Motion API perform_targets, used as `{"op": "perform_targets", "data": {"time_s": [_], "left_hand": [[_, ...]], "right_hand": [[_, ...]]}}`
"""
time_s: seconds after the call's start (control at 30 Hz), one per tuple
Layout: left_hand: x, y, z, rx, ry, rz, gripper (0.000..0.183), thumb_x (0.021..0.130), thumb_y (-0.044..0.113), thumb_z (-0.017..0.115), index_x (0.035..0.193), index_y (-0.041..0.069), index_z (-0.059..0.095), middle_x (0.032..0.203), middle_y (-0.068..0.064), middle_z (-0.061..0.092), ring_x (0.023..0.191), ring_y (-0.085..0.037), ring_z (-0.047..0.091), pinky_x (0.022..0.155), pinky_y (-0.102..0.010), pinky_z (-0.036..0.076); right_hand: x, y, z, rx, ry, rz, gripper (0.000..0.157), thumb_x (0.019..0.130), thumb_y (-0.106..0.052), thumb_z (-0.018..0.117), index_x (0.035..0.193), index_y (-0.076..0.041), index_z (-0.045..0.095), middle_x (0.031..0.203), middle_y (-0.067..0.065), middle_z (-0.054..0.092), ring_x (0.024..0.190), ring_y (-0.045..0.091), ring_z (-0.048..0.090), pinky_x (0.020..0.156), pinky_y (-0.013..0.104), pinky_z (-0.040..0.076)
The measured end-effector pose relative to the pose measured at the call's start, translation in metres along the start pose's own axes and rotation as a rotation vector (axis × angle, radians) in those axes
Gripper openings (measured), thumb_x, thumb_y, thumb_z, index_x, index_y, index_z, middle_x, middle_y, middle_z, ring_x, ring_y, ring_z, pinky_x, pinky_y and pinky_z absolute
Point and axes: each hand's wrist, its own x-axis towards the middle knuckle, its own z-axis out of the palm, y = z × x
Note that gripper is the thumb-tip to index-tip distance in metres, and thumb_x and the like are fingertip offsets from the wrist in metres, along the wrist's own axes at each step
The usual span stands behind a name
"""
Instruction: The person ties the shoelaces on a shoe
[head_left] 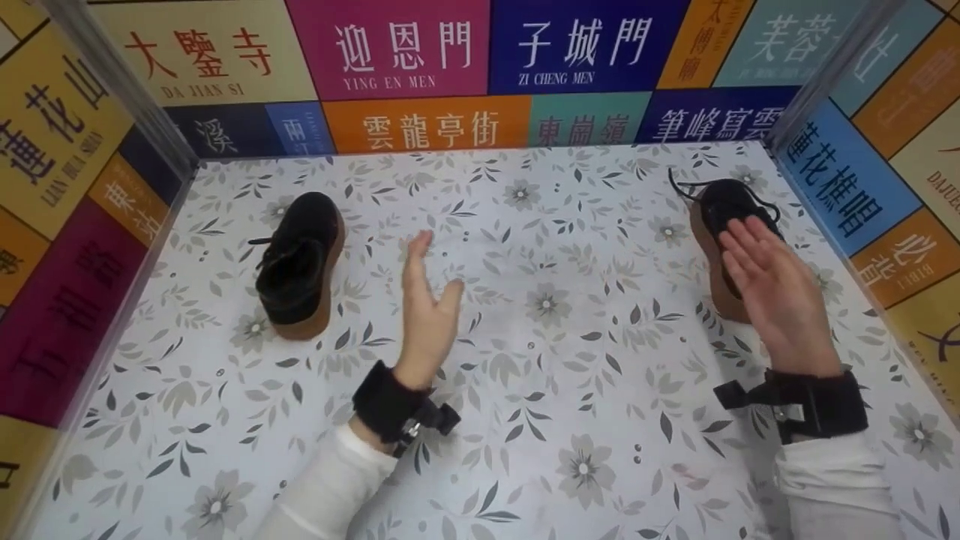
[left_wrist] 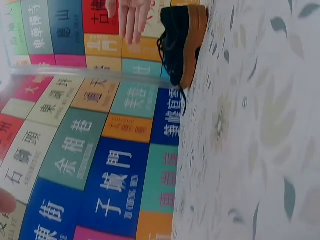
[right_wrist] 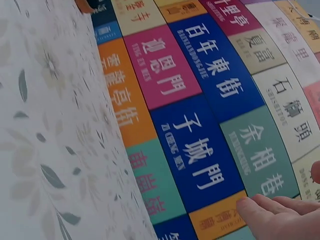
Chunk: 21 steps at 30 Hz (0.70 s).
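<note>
Two black shoes with brown soles stand far apart on the flowered surface. The left shoe (head_left: 300,259) has its toe pointing away, and its lace sticks out to the left. My left hand (head_left: 430,315) is held to the right of that shoe, fingers straight, thumb apart, holding nothing. The right shoe (head_left: 724,225) has loose laces trailing at its top. My right hand (head_left: 784,300) hangs in front of it with straight fingers and the palm showing, hiding part of the shoe. The left wrist view shows the right shoe (left_wrist: 180,42) side-on near the right hand (left_wrist: 131,17).
White paper with grey flowers (head_left: 547,360) covers the work surface. Panels with coloured blocks of Chinese lettering (head_left: 405,52) close off the back and both sides. Black straps with small mounts (head_left: 817,405) circle both wrists, below white sleeves (head_left: 836,487).
</note>
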Motion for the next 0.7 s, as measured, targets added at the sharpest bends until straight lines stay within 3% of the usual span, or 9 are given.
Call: {"op": "perform_targets", "data": {"time_s": [0.07, 0.17, 0.2, 0.37, 0.47, 0.5, 0.57, 0.7], "left_hand": [[-0.003, 0.003, 0.019, -0.027, -0.068, -0.029, 0.073, 0.097, 0.002, 0.057, 0.165, 0.000, 0.029, 0.174, -0.020, 0.029, 0.165, -0.036, 0.023, 0.137, -0.054, 0.015], [-0.007, 0.007, 0.046, -0.071, -0.167, -0.111, 0.071, 0.098, 0.005, 0.057, 0.165, 0.005, 0.033, 0.175, -0.016, 0.030, 0.165, -0.034, 0.024, 0.136, -0.055, 0.017], [-0.008, 0.009, 0.054, -0.096, -0.197, -0.148, 0.071, 0.098, 0.007, 0.057, 0.165, 0.007, 0.033, 0.176, -0.014, 0.030, 0.165, -0.033, 0.024, 0.136, -0.054, 0.017], [-0.013, 0.015, 0.090, -0.264, -0.313, -0.295, 0.069, 0.099, 0.012, 0.056, 0.165, 0.010, 0.036, 0.175, -0.011, 0.032, 0.165, -0.031, 0.026, 0.135, -0.054, 0.023], [-0.018, 0.018, 0.109, -0.359, -0.360, -0.353, 0.067, 0.099, 0.012, 0.055, 0.163, 0.007, 0.038, 0.173, -0.012, 0.037, 0.164, -0.030, 0.028, 0.134, -0.051, 0.027], [-0.020, 0.019, 0.115, -0.378, -0.371, -0.369, 0.065, 0.099, 0.012, 0.056, 0.163, 0.007, 0.040, 0.173, -0.011, 0.038, 0.164, -0.029, 0.030, 0.134, -0.050, 0.027], [-0.024, 0.020, 0.126, -0.408, -0.387, -0.400, 0.063, 0.100, 0.014, 0.056, 0.161, 0.009, 0.042, 0.171, -0.010, 0.042, 0.162, -0.029, 0.033, 0.134, -0.051, 0.028], [-0.032, 0.017, 0.149, -0.489, -0.407, -0.451, 0.060, 0.101, 0.016, 0.056, 0.159, 0.007, 0.045, 0.166, -0.011, 0.047, 0.158, -0.031, 0.039, 0.133, -0.052, 0.029]], "right_hand": [[0.004, -0.011, -0.007, 0.042, 0.094, -0.013, 0.070, 0.110, -0.002, 0.051, 0.169, -0.015, 0.015, 0.135, 0.005, 0.071, 0.155, 0.012, 0.044, 0.132, 0.022, 0.016], [0.010, -0.022, -0.015, 0.072, 0.244, -0.052, 0.067, 0.108, 0.001, 0.056, 0.167, -0.017, 0.030, 0.135, -0.001, 0.071, 0.164, 0.003, 0.021, 0.131, 0.016, 0.015], [0.013, -0.025, -0.018, 0.078, 0.291, -0.060, 0.066, 0.107, 0.002, 0.058, 0.165, -0.018, 0.036, 0.135, -0.003, 0.071, 0.164, 0.000, 0.019, 0.131, 0.014, 0.016], [0.020, -0.035, -0.034, 0.026, 0.430, -0.077, 0.060, 0.105, 0.002, 0.061, 0.159, -0.021, 0.047, 0.150, -0.013, 0.061, 0.158, -0.007, 0.028, 0.127, 0.009, 0.021], [0.025, -0.040, -0.043, -0.016, 0.441, -0.085, 0.067, 0.105, 0.002, 0.062, 0.163, -0.023, 0.040, 0.160, -0.016, 0.050, 0.155, -0.009, 0.032, 0.124, 0.007, 0.024], [0.027, -0.041, -0.046, -0.039, 0.444, -0.089, 0.070, 0.104, 0.002, 0.063, 0.164, -0.022, 0.037, 0.159, -0.016, 0.051, 0.151, -0.009, 0.036, 0.120, 0.005, 0.030], [0.032, -0.044, -0.052, -0.069, 0.447, -0.086, 0.074, 0.103, 0.004, 0.064, 0.166, -0.020, 0.034, 0.147, -0.014, 0.060, 0.140, -0.007, 0.045, 0.109, 0.003, 0.040], [0.041, -0.048, -0.065, -0.132, 0.466, -0.008, 0.074, 0.101, 0.005, 0.067, 0.165, -0.018, 0.037, 0.109, -0.009, 0.073, 0.118, -0.001, 0.054, 0.115, 0.008, 0.037]]}}
